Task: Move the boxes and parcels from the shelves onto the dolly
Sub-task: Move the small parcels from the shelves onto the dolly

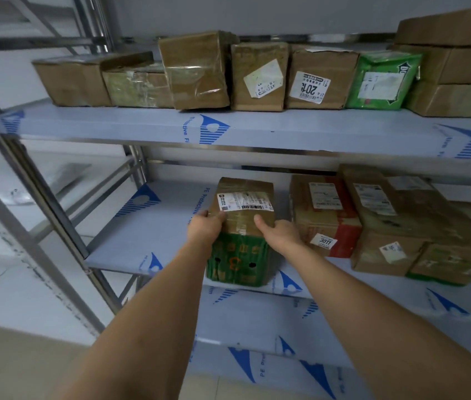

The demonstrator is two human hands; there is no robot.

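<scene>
A tall brown box with a green printed front and a white barcode label stands on the middle shelf, at its front edge. My left hand grips its left side, thumb on top. My right hand grips its right side, thumb on the taped top. To its right on the same shelf lie a brown-and-red box and several stacked brown parcels. No dolly is in view.
The upper shelf carries a row of brown boxes and a green parcel, with stacked boxes at the far right. A steel upright stands at left. A lower shelf lies under my arms.
</scene>
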